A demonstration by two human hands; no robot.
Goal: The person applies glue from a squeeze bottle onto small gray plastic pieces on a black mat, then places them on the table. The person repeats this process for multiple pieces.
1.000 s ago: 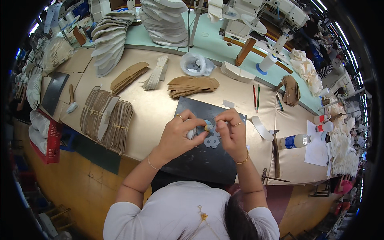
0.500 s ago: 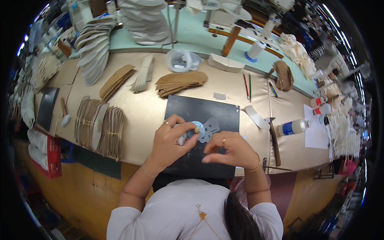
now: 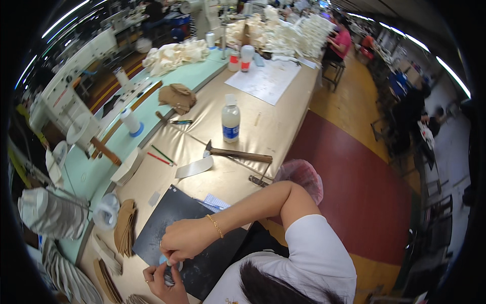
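Note:
At the lower left, my left hand grips a small light-blue and grey piece whose kind I cannot make out. My right hand reaches across from the right, its fingers pinched together at the top of that same piece. Both hands meet over a black work board on the gold-coloured table. My right hand covers much of the board's middle. Grey flower-like cut-outs that lay on the board cannot be seen from here.
Beyond the board lie a curved white strip, a hammer and two pencils. A bottle with a blue label stands upright. Brown stacked pieces flank the board's left. A pink bag-lined bin sits by the table edge.
The view has swung to the right. My right hand, apart from the piece before with curled fingers, now touches it beside my left hand. My left hand has kept its grip.

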